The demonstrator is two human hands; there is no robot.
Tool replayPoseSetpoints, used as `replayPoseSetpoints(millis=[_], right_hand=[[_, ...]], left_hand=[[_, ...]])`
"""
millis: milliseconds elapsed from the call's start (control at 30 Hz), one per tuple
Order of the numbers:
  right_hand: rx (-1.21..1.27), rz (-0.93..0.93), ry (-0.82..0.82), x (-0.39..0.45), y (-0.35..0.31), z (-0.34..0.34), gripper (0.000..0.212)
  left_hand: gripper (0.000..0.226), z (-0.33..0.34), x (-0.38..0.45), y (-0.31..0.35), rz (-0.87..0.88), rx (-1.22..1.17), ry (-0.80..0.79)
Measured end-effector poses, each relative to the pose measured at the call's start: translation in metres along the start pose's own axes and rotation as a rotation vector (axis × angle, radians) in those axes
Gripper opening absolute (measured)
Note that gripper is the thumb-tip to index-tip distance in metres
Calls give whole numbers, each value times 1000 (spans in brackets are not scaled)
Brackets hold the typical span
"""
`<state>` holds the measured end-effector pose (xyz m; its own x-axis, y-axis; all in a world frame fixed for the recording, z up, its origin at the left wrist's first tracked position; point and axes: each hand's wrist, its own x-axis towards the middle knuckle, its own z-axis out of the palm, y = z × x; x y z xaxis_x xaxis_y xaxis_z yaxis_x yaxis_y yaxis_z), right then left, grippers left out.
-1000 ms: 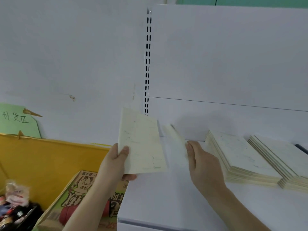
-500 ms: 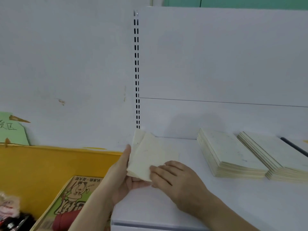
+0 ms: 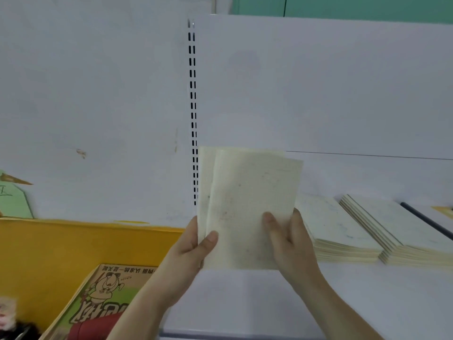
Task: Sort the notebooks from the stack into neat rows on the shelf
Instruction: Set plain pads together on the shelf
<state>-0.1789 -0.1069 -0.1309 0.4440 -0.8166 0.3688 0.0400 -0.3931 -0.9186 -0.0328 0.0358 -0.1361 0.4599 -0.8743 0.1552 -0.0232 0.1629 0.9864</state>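
Two notebooks point(image 3: 247, 207), possibly more, fanned askew above shelf point(image 3: 367, 303); left hand point(image 3: 188, 251) and right hand point(image 3: 289, 239) each grasping lower edges. Risk: rear copy slipping free.

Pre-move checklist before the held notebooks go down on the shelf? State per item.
1. Left hand grips the held notebooks at their lower left edge, thumb on front: ok.
2. Right hand pinches their lower right edge: ok.
3. Held notebooks squared up: not ok, the back one sticks out to the left of the front one.
4. Bare shelf under the hands for a new row: ok.
5. Near stack and far stack lie flat, side by side: ok.
6. Count of held notebooks: cannot tell beyond two visible edges.
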Motion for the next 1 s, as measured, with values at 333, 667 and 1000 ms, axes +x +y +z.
replayPoseSetpoints(millis=[333,667,1000], right_hand=[[-13,-49,-60,-20,13,-8,20],[-184,-28,-201,-30,10,-18,32],[-651,-91,115,-23,-14,-102,47]], left_hand=[[40,7,4,-8,-58,192,-7],[25,29,11,-18,50,436,297],[25,103,59,20,-35,390,166]])
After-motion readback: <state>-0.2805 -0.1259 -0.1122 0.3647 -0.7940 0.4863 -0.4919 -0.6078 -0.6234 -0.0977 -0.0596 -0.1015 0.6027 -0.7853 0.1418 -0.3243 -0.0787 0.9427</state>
